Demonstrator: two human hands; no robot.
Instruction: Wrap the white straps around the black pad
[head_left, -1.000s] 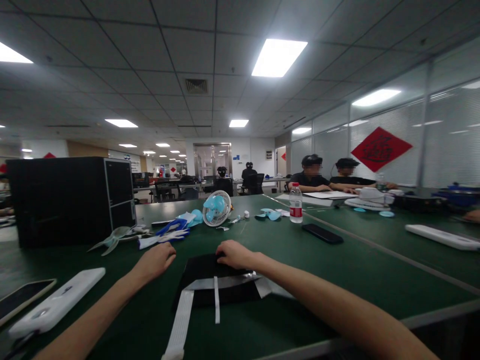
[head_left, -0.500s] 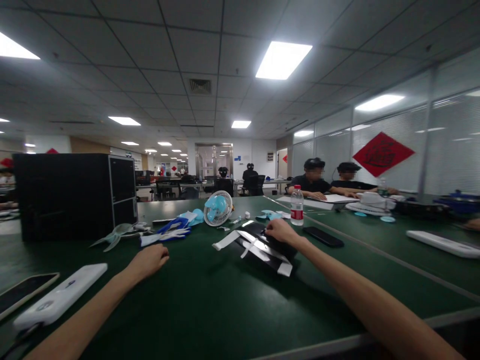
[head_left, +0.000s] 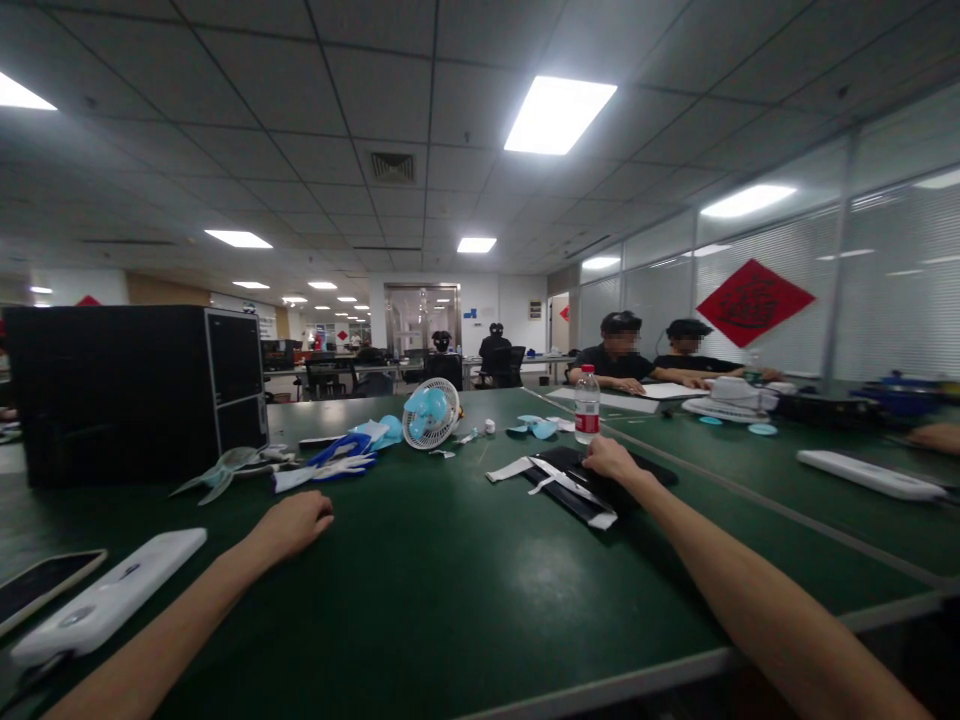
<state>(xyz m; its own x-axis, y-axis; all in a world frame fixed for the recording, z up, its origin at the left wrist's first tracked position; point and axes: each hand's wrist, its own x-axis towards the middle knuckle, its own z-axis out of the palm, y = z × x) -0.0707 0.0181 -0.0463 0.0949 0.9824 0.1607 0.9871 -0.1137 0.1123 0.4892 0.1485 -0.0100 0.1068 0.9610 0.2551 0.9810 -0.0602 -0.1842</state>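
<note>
My right hand rests fingers-down on the black sheet. The sheet lies flat on the green table, right of the desk fan and nearer me, with white strips crossing it. Whether I'm pinching it I cannot tell. My left hand, left of the fan and nearer, lies loosely curled, holding nothing.

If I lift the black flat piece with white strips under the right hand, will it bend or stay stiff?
Probably floppy: the black piece lies very flat and thin under the right hand. Its white strips trail loose, so they would likely dangle. On the smooth green table it should push easily.
</note>
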